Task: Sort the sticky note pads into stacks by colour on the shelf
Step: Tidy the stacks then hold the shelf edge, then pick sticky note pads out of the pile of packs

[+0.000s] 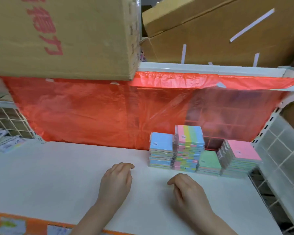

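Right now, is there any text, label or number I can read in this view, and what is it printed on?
Cardboard box, red print: large characters, cut off and seen at an angle, not readable.
Pad tops on the sticky note pad stacks: small round marks, too small to read.
Packets far left: blue print, blurred.
Labels on the orange shelf-edge strip: blurred.
No legible text.

view count: one, head cam, wide-angle
position: above the white shelf (61, 170), at its front edge
facing: forward and down, toward the red plastic sheet (92, 112) at the back
range: close; both forearms enter from the lower edge of the frame
tilt: shelf edge runs skewed, cardboard box (58, 36) fills upper left
overlap: n/a, single view
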Demonstrator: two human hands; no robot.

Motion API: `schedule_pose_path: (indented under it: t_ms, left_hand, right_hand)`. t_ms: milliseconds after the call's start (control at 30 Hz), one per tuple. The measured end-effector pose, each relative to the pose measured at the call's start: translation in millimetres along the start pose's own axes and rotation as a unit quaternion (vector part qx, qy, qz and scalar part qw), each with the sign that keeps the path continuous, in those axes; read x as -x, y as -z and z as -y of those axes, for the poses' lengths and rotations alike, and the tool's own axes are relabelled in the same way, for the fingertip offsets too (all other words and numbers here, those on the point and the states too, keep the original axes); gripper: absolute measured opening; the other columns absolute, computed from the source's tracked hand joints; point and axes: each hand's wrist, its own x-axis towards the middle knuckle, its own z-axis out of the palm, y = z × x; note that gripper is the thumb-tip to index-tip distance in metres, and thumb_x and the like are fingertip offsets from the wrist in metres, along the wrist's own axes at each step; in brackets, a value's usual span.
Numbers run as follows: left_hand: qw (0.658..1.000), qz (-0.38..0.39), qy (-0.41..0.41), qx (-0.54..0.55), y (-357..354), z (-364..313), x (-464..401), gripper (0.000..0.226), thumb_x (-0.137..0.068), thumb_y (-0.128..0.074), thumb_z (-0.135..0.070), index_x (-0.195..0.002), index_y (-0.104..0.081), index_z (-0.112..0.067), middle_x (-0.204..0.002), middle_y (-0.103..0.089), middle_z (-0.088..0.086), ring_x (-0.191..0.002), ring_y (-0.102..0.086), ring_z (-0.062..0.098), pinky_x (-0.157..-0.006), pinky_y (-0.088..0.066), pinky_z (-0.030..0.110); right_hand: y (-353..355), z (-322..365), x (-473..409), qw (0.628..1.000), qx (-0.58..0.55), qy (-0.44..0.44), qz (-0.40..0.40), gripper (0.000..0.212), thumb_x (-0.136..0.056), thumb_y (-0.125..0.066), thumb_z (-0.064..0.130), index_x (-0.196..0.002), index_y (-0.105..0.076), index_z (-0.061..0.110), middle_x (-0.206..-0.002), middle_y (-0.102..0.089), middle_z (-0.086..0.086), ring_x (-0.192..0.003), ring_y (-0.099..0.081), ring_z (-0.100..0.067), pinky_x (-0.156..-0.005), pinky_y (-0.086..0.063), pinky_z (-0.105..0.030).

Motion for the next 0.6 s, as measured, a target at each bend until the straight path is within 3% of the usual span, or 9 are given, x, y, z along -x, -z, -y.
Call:
schedule_pose_path:
  t_ms: [133, 233, 367, 467, 600]
  left_hand:
    - [0.998, 0.04, 0.051, -0.007, 25.7, 46.7, 24.4, 0.023, -0.072, -0.063, -0.012, -0.089, -0.07, -0.027, -0.082, -0.067, -0.017, -0.071, -0.065, 0.007, -0.053, -0.049, 0.023]
    - [0.992, 0.066, 0.109, -0.013, 54.6, 91.0, 41.9, 0.028, -0.09, -0.052, -0.015, -0.113, -0.063, -0.025, -0.106, -0.066, -0.011, -0.098, -0.062, 0.012, -0.072, -0.049, 0.031]
    - [0.987, 0.042, 0.148, -0.036, 97.6, 156.4, 66.6, 0.032, -0.094, -0.042, -0.02, -0.123, -0.055, -0.029, -0.116, -0.061, -0.008, -0.11, -0.056, 0.014, -0.082, -0.045, 0.03]
    - [0.983, 0.044, 0.172, -0.053, 130.4, 209.2, 86.9, 0.034, -0.095, -0.039, -0.023, -0.127, -0.051, -0.029, -0.122, -0.058, -0.008, -0.115, -0.052, 0.014, -0.086, -0.043, 0.029]
    - [0.974, 0.053, 0.203, -0.082, 173.3, 278.9, 116.2, 0.033, -0.096, -0.038, -0.023, -0.127, -0.05, -0.028, -0.123, -0.056, -0.006, -0.115, -0.051, 0.016, -0.084, -0.043, 0.03]
  right_hand:
    - [-29.3, 54.9, -34.0, 0.997, 0.002, 0.032, 0.064, 0.023, -0.077, -0.041, 0.02, -0.091, -0.057, 0.03, -0.084, -0.061, 0.014, -0.078, -0.056, -0.006, -0.065, -0.041, -0.017]
    - [-56.3, 102.8, -61.4, 0.993, 0.005, 0.04, 0.106, 0.03, -0.077, -0.038, 0.025, -0.094, -0.062, 0.027, -0.09, -0.063, 0.012, -0.081, -0.061, -0.01, -0.066, -0.049, -0.022]
    - [-98.6, 171.9, -89.8, 0.986, 0.001, 0.067, 0.153, 0.047, -0.085, -0.025, 0.034, -0.112, -0.061, 0.021, -0.113, -0.061, 0.004, -0.105, -0.056, -0.019, -0.086, -0.046, -0.032]
    - [-131.6, 226.1, -106.8, 0.981, -0.014, 0.085, 0.176, 0.033, -0.093, -0.037, 0.026, -0.12, -0.056, 0.022, -0.123, -0.056, 0.006, -0.116, -0.05, -0.017, -0.093, -0.041, -0.03]
    - [-175.3, 303.4, -128.9, 0.973, -0.015, 0.11, 0.201, 0.03, -0.095, -0.041, 0.024, -0.122, -0.054, 0.024, -0.124, -0.054, 0.005, -0.117, -0.049, -0.017, -0.092, -0.041, -0.032]
